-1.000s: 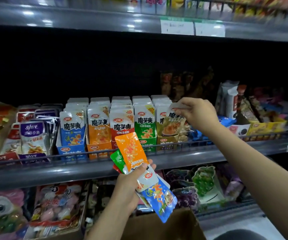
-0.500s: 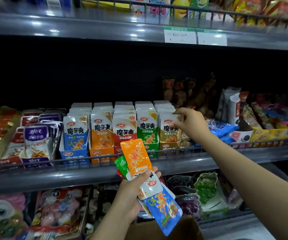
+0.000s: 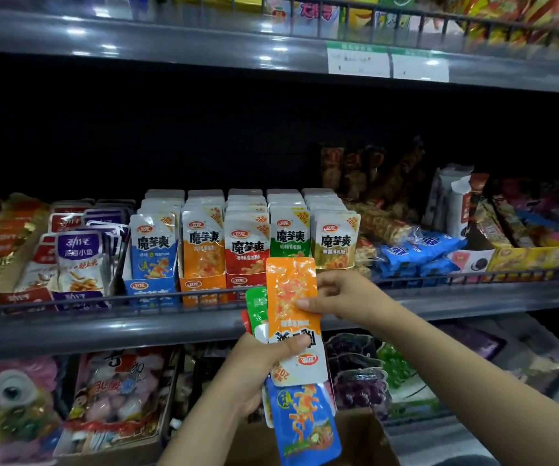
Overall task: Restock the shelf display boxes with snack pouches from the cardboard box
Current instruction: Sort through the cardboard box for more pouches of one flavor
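My left hand point(image 3: 264, 358) grips a fan of snack pouches in front of the middle shelf: an orange pouch point(image 3: 291, 290) on top, a green one point(image 3: 257, 307) and a red edge behind it, and a blue pouch point(image 3: 305, 425) hanging below. My right hand point(image 3: 335, 294) pinches the right edge of the orange pouch. Behind, five display boxes stand in a row: blue point(image 3: 152, 290), orange point(image 3: 202, 287), red point(image 3: 241, 284), green point(image 3: 290, 237) and tan point(image 3: 335, 243), each packed with upright pouches. The cardboard box point(image 3: 365, 438) sits at the bottom, under my hands.
A wire rail point(image 3: 103, 299) runs along the shelf's front edge. Purple and red fish-snack packs point(image 3: 76, 260) stand left of the boxes; blue packets point(image 3: 419, 250) and a yellow tray point(image 3: 527, 257) lie to the right. Shelves above and below hold more goods.
My right hand let go of the tan pouch in the rightmost display box and came down to the orange pouch in my left hand. The camera view moved closer.
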Demonstrator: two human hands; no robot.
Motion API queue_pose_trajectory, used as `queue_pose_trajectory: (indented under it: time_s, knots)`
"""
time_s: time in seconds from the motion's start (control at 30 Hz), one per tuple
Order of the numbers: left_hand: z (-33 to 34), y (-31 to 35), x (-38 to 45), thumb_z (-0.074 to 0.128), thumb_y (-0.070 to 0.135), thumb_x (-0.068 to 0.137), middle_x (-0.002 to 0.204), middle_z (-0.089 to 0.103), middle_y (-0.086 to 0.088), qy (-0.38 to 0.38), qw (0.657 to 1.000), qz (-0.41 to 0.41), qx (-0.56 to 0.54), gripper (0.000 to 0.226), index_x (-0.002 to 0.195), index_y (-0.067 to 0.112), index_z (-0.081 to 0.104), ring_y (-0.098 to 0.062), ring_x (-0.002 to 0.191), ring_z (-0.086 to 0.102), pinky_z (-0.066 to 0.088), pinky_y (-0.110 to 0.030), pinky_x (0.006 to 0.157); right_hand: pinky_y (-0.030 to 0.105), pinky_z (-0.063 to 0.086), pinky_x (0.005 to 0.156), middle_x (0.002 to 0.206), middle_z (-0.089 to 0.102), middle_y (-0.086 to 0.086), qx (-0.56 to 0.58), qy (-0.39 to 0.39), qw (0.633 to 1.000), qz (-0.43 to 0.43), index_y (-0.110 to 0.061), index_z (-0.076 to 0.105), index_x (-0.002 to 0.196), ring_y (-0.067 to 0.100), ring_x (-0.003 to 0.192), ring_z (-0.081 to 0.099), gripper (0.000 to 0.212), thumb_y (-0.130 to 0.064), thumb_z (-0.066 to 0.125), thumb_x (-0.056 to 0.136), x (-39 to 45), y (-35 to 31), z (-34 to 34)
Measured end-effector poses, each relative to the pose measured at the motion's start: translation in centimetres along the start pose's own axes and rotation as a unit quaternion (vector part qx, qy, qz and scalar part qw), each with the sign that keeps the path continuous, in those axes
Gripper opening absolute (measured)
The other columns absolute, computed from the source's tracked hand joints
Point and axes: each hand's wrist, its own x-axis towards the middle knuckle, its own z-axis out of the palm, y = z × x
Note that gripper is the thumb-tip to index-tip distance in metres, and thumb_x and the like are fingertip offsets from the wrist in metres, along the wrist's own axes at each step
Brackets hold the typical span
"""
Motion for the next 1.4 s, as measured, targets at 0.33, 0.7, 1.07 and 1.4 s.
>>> queue_pose_trajectory:
  time_s: [0.33, 0.7, 1.07, 1.4]
  knots:
    - [-2.1, 1.6, 0.2, 0.073, 0.02, 0.07, 0.082, 0.074, -0.015, 0.086, 0.989, 0.042, -0.112, 0.033, 0.098, 0.004, 0.067, -0.027, 0.068, 0.072, 0.059, -0.04, 0.066, 0.028, 0.048, 0.087, 0.105, 0.068, -0.005, -0.006, -0.039, 0.999, -0.005, -0.025, 0.06, 0.117, 0.009, 0.09, 0.064, 0.025, -0.015, 0.056, 0.094, 1.4, -0.8, 0.3]
    - [-6.4, 3.1, -0.8, 0.067, 0.0, 0.082, 0.067, 0.071, -0.003, 0.213, 0.951, 0.12, -0.192, 0.011, 0.083, 0.011, 0.066, -0.02, 0.057, 0.067, 0.057, -0.036, 0.062, 0.024, 0.048, 0.083, 0.103, 0.065, -0.008, -0.2, 0.009, 0.979, -0.024, -0.027, 0.067, 0.097, 0.008, 0.093, 0.06, 0.035, -0.037, 0.081, 0.067, 3.9, -5.0, 1.2]
    - [-8.6, 4.0, -2.0, 0.065, 0.009, 0.085, 0.078, 0.074, -0.003, 0.258, 0.91, 0.163, -0.279, 0.009, 0.093, 0.012, 0.067, -0.018, 0.065, 0.07, 0.058, -0.037, 0.065, 0.02, 0.046, 0.054, 0.085, 0.069, 0.008, 0.025, 0.065, 0.998, -0.012, -0.008, 0.066, 0.099, 0.016, 0.067, 0.061, 0.022, -0.012, 0.074, 0.079, 7.8, -10.6, 4.0]
    - [-10.0, 4.1, -2.5, 0.057, 0.007, 0.091, 0.082, 0.074, -0.015, 0.201, 0.935, 0.06, -0.287, 0.005, 0.09, 0.004, 0.061, -0.027, 0.072, 0.072, 0.054, -0.039, 0.072, 0.032, 0.05, 0.076, 0.112, 0.065, 0.004, -0.313, 0.177, 0.921, -0.151, -0.025, 0.059, 0.12, 0.024, 0.1, 0.061, 0.03, -0.026, 0.062, 0.09, 14.0, -15.1, 6.0]
